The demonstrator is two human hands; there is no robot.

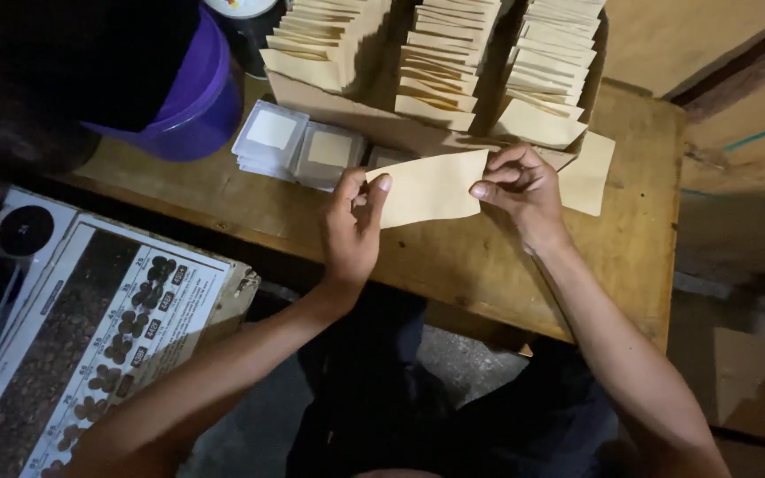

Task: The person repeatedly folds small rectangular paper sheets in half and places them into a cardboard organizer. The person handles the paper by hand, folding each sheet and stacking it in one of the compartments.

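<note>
A worn wooden surface [489, 257] stands in a dim room, carrying an open cardboard box [374, 115] packed with three rows of tan paper envelopes [440, 62], two short stacks of clear square sleeves [298, 146] in front of it, and a purple tub [192, 93] at the far left corner. Both forearms reach up from the bottom edge and bend inward over the surface. The left hand [351, 226] is raised with its palm turned toward the right, thumb and fingers narrowly pinched on the left end of a single tan envelope [427, 188]. The right hand [520, 188] curls its fingers closed on the right end, knuckles up. The envelope is held flat between them, just above the surface and in front of the box. Another envelope [588, 177] lies just right of the right hand.
</note>
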